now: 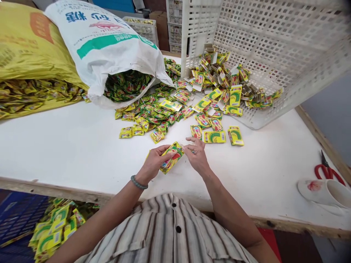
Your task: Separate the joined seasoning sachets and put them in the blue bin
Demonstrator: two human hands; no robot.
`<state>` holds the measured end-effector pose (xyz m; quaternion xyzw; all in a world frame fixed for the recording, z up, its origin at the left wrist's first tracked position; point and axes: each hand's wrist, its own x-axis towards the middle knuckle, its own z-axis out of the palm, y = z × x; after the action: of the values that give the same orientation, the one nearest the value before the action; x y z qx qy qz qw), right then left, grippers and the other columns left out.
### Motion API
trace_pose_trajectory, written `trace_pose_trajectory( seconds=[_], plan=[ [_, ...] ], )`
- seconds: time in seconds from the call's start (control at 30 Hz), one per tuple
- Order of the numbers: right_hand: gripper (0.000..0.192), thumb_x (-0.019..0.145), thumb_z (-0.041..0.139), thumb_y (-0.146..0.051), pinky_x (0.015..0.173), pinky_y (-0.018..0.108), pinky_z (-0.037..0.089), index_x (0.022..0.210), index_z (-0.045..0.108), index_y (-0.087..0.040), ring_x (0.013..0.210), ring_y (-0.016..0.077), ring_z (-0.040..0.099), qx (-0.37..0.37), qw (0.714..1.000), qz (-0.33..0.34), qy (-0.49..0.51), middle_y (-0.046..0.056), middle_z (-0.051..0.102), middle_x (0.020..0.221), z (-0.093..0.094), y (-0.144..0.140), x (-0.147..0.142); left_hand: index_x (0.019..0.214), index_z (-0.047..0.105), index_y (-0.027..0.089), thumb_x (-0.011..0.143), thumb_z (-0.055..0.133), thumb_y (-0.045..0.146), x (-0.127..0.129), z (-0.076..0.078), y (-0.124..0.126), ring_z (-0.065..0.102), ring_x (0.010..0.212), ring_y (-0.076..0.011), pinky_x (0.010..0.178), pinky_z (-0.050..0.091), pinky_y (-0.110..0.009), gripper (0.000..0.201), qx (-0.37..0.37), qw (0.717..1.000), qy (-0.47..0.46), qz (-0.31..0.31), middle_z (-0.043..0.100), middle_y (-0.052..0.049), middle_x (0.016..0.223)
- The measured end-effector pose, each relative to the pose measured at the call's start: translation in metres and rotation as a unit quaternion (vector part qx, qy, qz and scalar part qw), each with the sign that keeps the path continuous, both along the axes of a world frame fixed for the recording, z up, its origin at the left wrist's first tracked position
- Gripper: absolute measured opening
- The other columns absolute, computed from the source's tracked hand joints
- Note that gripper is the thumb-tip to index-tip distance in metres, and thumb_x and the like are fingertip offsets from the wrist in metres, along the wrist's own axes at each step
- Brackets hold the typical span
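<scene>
Over the white table (90, 146), my left hand (154, 162) grips a small yellow-green candy box (172, 163), thumb across its printed front. The box is tilted, with its upper end toward the right. At that end my right hand (199, 159) has thumb and index finger pinched on the box's edge, the other fingers stretched out. Beyond my hands lie wrapped candies (157, 136) in yellow and green. A few more candy boxes (214, 137) lie flat just past my right hand.
A white sugar sack (109, 40) spills green candies; a yellow sack (30, 47) with yellow ones lies at left. A tipped white crate (263, 113) holds many boxes. Red-handled scissors (327, 171) and a mug (315, 190) lie right. Below the table edge, a blue basket (19, 219) holds boxes.
</scene>
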<state>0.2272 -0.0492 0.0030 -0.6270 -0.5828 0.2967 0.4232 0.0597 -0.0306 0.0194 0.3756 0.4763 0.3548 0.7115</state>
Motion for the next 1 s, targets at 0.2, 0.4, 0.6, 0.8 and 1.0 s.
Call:
trace_pose_trajectory(
  seconds=[0.2,0.4,0.6,0.8,1.0],
  plan=[
    [0.037,0.091,0.052,-0.044,0.108,0.047,0.025,0.067,0.074,-0.028,0.12,0.0271,0.037,-0.004,0.998,0.053,0.022,0.003,0.061,0.122,-0.004,-0.001,-0.007,0.096,0.071,0.015,0.058,0.086,0.037,0.001,-0.002,0.0,0.068,0.069,-0.0196,0.063,0.052,-0.028,0.047,0.012,1.0,-0.01,-0.021,0.076,-0.005,0.081],
    [0.019,0.089,0.059,-0.038,0.108,0.046,0.028,0.086,0.076,-0.029,0.12,0.0252,0.041,0.011,0.999,0.049,0.012,0.005,0.062,0.119,0.003,0.0,-0.005,0.114,0.057,0.018,0.062,0.084,0.037,0.003,-0.002,-0.001,0.069,0.064,-0.0174,0.058,0.051,-0.024,0.062,0.023,0.999,-0.02,0.009,0.074,-0.002,0.076],
    [0.02,0.084,0.063,-0.04,0.093,0.038,0.044,0.092,0.072,-0.024,0.111,0.0227,0.053,0.001,0.995,0.026,0.098,0.007,0.066,0.108,0.005,0.0,-0.006,0.128,0.044,0.023,0.069,0.078,0.044,0.004,0.0,-0.003,0.068,0.061,-0.017,0.057,0.052,-0.025,0.071,0.074,0.997,-0.005,0.024,0.07,0.003,0.072],
    [0.028,0.081,0.06,-0.044,0.069,0.029,0.05,0.092,0.07,-0.02,0.075,0.0162,0.061,-0.028,0.967,0.074,0.241,0.004,0.069,0.087,-0.001,0.001,-0.012,0.122,0.045,0.026,0.07,0.076,0.044,0.001,0.003,-0.003,0.068,0.064,-0.0164,0.061,0.056,-0.029,0.063,0.079,0.997,-0.007,0.02,0.069,0.003,0.083],
    [0.025,0.08,0.06,-0.039,0.061,0.025,0.045,0.095,0.067,-0.02,0.062,0.0126,0.054,-0.038,0.972,0.077,0.219,-0.003,0.057,0.065,-0.004,0.0,-0.011,0.111,0.049,0.025,0.069,0.078,0.04,-0.003,0.002,-0.002,0.067,0.064,-0.0158,0.06,0.054,-0.027,0.053,0.071,0.997,-0.016,-0.029,0.068,0.003,0.08]
  ],
)
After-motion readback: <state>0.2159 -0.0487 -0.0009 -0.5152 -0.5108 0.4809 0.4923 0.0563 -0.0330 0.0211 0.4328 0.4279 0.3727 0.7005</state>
